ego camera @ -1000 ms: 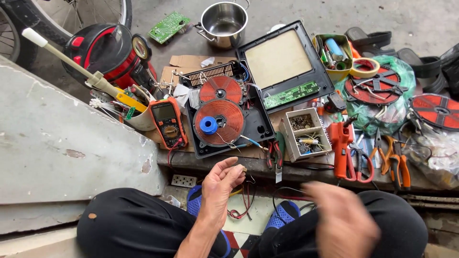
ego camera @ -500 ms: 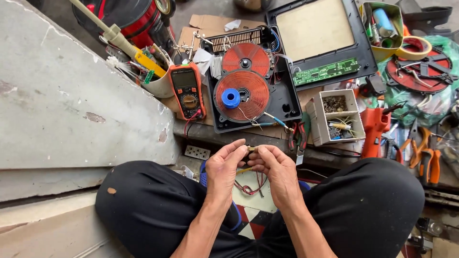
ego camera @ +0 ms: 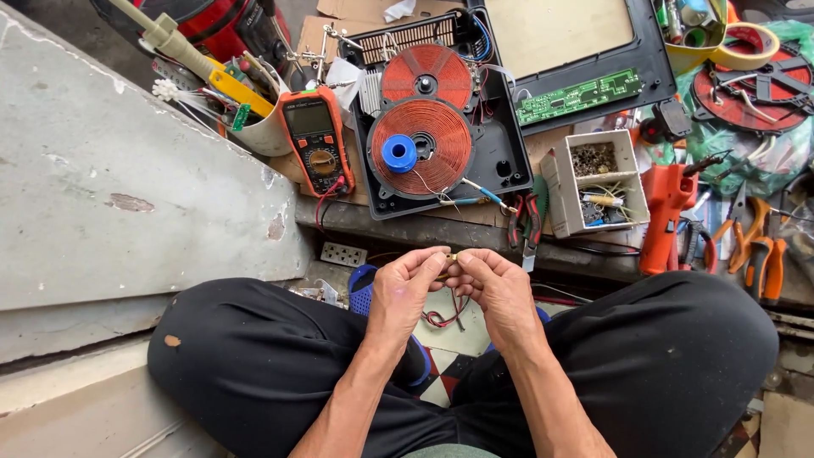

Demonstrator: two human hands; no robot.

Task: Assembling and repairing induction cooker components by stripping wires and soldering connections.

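Sitting cross-legged on the floor, the person had both hands up between the knees, pretty much touching each other. The left hand (ego camera: pixel 405 288) and the right hand (ego camera: pixel 494 287) each had their grip pinched together on one tiny brass-coloured part (ego camera: pixel 452 256), held between the fingertips right where the two hands met. Too small to tell what it actually was. Some thin red wires (ego camera: pixel 441 318) hung just below the hands, over the tiled floor.

Just beyond the hands, on the far side, was the low bench (ego camera: pixel 407 229), packed with stuff. Straight ahead sat an opened black cooker housing (ego camera: pixel 500 165) with two copper coils in it, the near coil (ego camera: pixel 421 147) carrying a blue cap (ego camera: pixel 398 153) at its middle and the far coil (ego camera: pixel 426 75) right behind it. To the left of the housing lay an orange multimeter (ego camera: pixel 315 141). To the right were a green circuit board (ego camera: pixel 581 96), a small white parts box (ego camera: pixel 598 180) with two compartments of bits, and an orange tool (ego camera: pixel 666 212) just beside that. Red-handled pliers (ego camera: pixel 527 222) lay at the near edge of the bench, close to the hands. A grey concrete slab (ego camera: pixel 110 195) filled the left side.
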